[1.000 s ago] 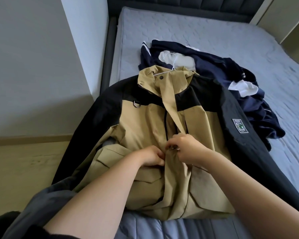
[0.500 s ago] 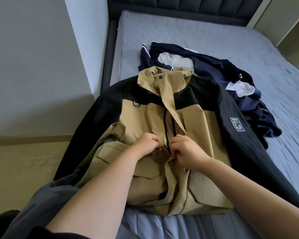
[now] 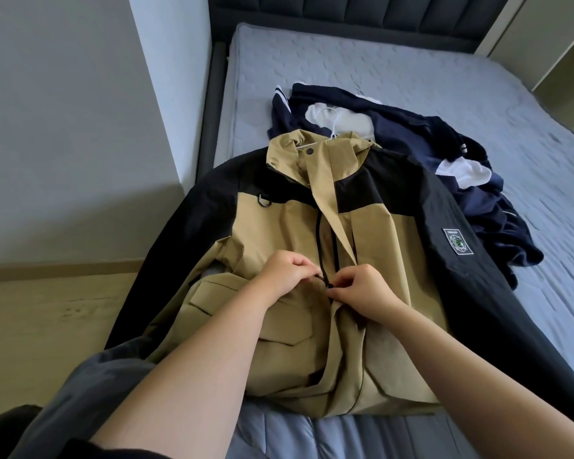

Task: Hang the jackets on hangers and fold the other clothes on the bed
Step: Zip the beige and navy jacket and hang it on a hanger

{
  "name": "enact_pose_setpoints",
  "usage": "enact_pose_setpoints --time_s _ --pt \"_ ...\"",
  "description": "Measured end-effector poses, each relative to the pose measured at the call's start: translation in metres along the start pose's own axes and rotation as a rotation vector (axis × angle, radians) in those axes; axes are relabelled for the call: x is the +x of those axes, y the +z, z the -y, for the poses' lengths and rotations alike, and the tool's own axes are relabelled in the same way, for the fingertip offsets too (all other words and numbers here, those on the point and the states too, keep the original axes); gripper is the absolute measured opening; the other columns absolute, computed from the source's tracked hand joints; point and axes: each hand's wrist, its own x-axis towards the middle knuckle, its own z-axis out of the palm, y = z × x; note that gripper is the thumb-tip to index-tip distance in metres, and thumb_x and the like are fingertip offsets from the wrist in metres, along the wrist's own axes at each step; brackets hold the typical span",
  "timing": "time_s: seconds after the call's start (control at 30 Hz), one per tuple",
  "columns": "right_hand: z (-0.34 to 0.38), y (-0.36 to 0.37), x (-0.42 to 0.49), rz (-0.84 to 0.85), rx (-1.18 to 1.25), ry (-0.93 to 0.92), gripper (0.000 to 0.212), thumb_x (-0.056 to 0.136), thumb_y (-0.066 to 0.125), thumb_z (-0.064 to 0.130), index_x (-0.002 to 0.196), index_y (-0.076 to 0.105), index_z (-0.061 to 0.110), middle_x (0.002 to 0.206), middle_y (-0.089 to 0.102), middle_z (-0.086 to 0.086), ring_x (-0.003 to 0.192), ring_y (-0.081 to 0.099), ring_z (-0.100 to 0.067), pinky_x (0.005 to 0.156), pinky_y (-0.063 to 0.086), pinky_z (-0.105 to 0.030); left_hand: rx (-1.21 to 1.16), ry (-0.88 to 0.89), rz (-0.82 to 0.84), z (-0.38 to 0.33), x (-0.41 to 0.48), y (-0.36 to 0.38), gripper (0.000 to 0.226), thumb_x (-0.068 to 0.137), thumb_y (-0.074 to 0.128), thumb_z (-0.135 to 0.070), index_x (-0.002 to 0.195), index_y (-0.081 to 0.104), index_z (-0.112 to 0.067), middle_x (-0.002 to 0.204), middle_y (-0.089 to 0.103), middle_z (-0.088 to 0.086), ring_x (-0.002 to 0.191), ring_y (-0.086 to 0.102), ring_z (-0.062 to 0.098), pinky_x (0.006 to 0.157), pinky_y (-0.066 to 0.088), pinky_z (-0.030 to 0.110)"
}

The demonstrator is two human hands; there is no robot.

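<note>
A tan-and-black jacket (image 3: 279,233) lies front-up on the bed (image 3: 411,77). It is spread across the near left corner of the mattress, with its collar toward the headboard (image 3: 345,14) and its hem toward the near edge. Its left sleeve hangs over the left edge above the wooden floor (image 3: 47,319).

Both hands meet at the middle of the jacket's chest, where the black zipper (image 3: 319,240) runs down from the collar. The left hand (image 3: 285,273) has its fingers curled and pinches the tan front edge on its side of the opening. The right hand (image 3: 362,289) is curled the same way and pinches the opposite edge. The small black zipper slider (image 3: 328,285) sits between the two sets of fingertips, which are almost touching. Which fingers actually have the slider cannot be told. Below the hands the front lies open and rumpled, with a flap pocket (image 3: 279,329) under the left forearm.

The white hook of a hanger (image 3: 332,122) sticks out of the collar. It rests on a heap of navy clothes (image 3: 411,140) with white panels, which lies just beyond the jacket toward the middle of the mattress. A square patch (image 3: 457,241) shows on the black sleeve at the right.
</note>
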Motion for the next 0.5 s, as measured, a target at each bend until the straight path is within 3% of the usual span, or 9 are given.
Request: enact_pose_setpoints --time_s 0.1,0.23,0.3,0.4,0.5 --pt "-0.009 -0.001 0.0 -0.069 0.152 0.112 0.011 0.078 0.075 0.02 0.072 0.07 0.012 0.063 0.064 0.005 0.055 0.057 -0.003 0.05 0.043 -0.009 -0.174 -0.053 -0.049 0.001 0.003 -0.013 0.014 0.089 0.061 -0.014 0.076 0.068 -0.016 0.062 0.064 -0.007 0.063 0.06 0.007 0.054 0.048 0.018" --pt "-0.012 -0.007 -0.004 -0.044 0.498 0.182 0.01 0.084 0.068 0.011 0.076 0.067 0.007 0.065 0.071 -0.003 0.055 0.067 -0.011 0.053 0.052 -0.018 -0.026 -0.224 0.289 0.004 -0.004 -0.004 0.017 0.086 0.066 -0.033 0.083 0.069 -0.016 0.071 0.069 -0.005 0.066 0.065 0.007 0.055 0.05 0.019" --pt "-0.009 -0.013 -0.005 -0.025 0.691 0.18 0.008 0.088 0.063 0.006 0.081 0.065 0.002 0.071 0.072 -0.011 0.062 0.07 -0.019 0.056 0.054 -0.022 0.087 -0.251 0.373 0.005 -0.006 0.009 0.025 0.083 0.067 -0.043 0.084 0.069 -0.018 0.075 0.07 -0.006 0.07 0.065 0.006 0.056 0.05 0.018" --pt "-0.002 -0.016 -0.003 -0.015 0.684 0.126 0.011 0.09 0.059 0.002 0.079 0.063 0.002 0.069 0.071 -0.013 0.062 0.07 -0.022 0.056 0.055 -0.024 0.144 -0.228 0.347 0.005 -0.006 0.019 0.026 0.079 0.069 -0.047 0.078 0.068 -0.022 0.078 0.069 -0.004 0.07 0.063 0.006 0.061 0.048 0.018" --pt "0.006 -0.016 0.0 0.005 0.596 0.064 0.017 0.091 0.055 0.0 0.077 0.064 0.005 0.062 0.068 -0.009 0.053 0.065 -0.017 0.054 0.054 -0.022 0.134 -0.213 0.291 0.007 -0.007 0.024 0.023 0.077 0.073 -0.043 0.07 0.067 -0.022 0.068 0.064 -0.003 0.062 0.057 0.007 0.056 0.044 0.015"
